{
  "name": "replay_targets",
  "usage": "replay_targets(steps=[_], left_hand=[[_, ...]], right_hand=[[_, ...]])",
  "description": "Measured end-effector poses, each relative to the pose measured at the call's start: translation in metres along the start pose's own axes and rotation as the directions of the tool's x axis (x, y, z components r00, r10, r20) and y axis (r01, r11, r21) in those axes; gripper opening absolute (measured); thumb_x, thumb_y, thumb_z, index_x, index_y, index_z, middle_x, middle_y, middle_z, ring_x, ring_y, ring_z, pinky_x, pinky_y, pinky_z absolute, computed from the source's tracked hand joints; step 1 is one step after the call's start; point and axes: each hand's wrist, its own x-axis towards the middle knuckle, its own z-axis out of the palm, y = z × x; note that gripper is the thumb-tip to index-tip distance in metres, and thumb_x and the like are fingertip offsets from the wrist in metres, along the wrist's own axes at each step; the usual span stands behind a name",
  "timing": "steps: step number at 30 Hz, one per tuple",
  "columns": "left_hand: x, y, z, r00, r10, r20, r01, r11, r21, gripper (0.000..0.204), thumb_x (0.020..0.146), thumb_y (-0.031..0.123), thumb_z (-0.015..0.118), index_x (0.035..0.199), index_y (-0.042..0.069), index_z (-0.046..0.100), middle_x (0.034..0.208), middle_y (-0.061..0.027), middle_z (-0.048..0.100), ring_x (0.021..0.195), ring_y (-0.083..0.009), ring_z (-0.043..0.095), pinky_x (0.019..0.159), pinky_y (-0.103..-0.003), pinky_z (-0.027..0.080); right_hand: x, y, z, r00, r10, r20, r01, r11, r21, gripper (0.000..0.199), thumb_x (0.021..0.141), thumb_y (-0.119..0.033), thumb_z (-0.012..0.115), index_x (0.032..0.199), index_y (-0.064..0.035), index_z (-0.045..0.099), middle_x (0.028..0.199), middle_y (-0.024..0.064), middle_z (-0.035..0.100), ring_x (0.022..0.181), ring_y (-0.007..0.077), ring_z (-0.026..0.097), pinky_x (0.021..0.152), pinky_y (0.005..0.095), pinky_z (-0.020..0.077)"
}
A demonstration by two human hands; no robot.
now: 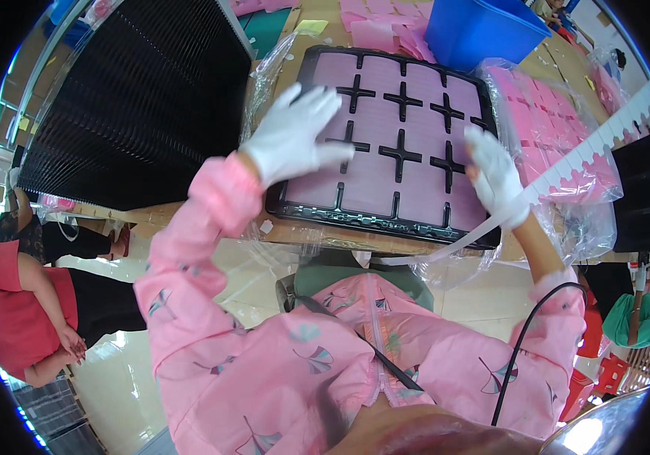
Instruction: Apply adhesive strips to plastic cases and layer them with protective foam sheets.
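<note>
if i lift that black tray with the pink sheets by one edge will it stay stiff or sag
The black tray looks thin and moulded, so it probably flexes a little. Its raised rim and cross dividers should stiffen it. The pink sheets lie loose in the compartments, so tilting may slide them.

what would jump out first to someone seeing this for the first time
First comes the black tray at centre, its compartments filled with pale pink sheets. Two white-gloved hands frame it: the left hand lies flat on the tray's near left part, and the right hand at its right edge holds a white strip. Next, the tall stack of black trays at upper left and the blue bin at top.
</note>
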Motion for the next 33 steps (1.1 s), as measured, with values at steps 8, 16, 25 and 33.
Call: replay_targets(steps=[8, 16, 25, 33], left_hand=[[0.084, -0.042, 0.042, 0.953, -0.252, 0.168, 0.236, 0.966, 0.108, 0.094, 0.079, 0.073, 0.034, 0.126, -0.008, 0.044, 0.132, -0.0218, 0.044, 0.125, -0.0316, 0.039, 0.108, -0.039, 0.02], [0.08, -0.032, 0.029, 0.91, -0.285, 0.303, 0.232, 0.952, 0.197, 0.094, 0.081, 0.071, 0.033, 0.135, -0.005, 0.033, 0.141, -0.0232, 0.032, 0.132, -0.0325, 0.029, 0.111, -0.037, 0.016], [0.097, -0.037, 0.025, 0.887, -0.358, 0.292, 0.304, 0.928, 0.215, 0.099, 0.077, 0.074, 0.035, 0.135, -0.006, 0.033, 0.14, -0.0238, 0.033, 0.132, -0.0336, 0.029, 0.111, -0.038, 0.017], [0.106, -0.03, 0.013, 0.853, -0.384, 0.354, 0.361, 0.923, 0.132, 0.096, 0.075, 0.072, 0.042, 0.128, -0.008, 0.04, 0.136, -0.0248, 0.038, 0.129, -0.0369, 0.032, 0.108, -0.038, 0.022]], right_hand=[[0.066, 0.068, 0.058, 0.91, 0.386, 0.151, -0.358, 0.916, -0.18, 0.042, 0.091, -0.036, 0.044, 0.102, 0.0018, 0.057, 0.11, 0.0215, 0.056, 0.101, 0.0389, 0.052, 0.091, 0.0438, 0.0403], [0.057, 0.076, 0.056, 0.914, 0.371, 0.165, -0.35, 0.926, -0.145, 0.044, 0.091, -0.04, 0.043, 0.089, 0.0011, 0.059, 0.1, 0.0199, 0.059, 0.093, 0.0372, 0.056, 0.083, 0.0443, 0.0434], [0.074, 0.075, 0.055, 0.907, 0.375, 0.193, -0.35, 0.925, -0.151, 0.043, 0.089, -0.038, 0.046, 0.088, 0.0022, 0.06, 0.1, 0.0208, 0.058, 0.094, 0.0369, 0.055, 0.084, 0.0444, 0.043], [0.084, 0.072, 0.055, 0.857, 0.437, 0.273, -0.385, 0.895, -0.224, 0.047, 0.09, -0.042, 0.044, 0.09, 0.0022, 0.061, 0.103, 0.0215, 0.057, 0.095, 0.0363, 0.055, 0.082, 0.0443, 0.0447]])
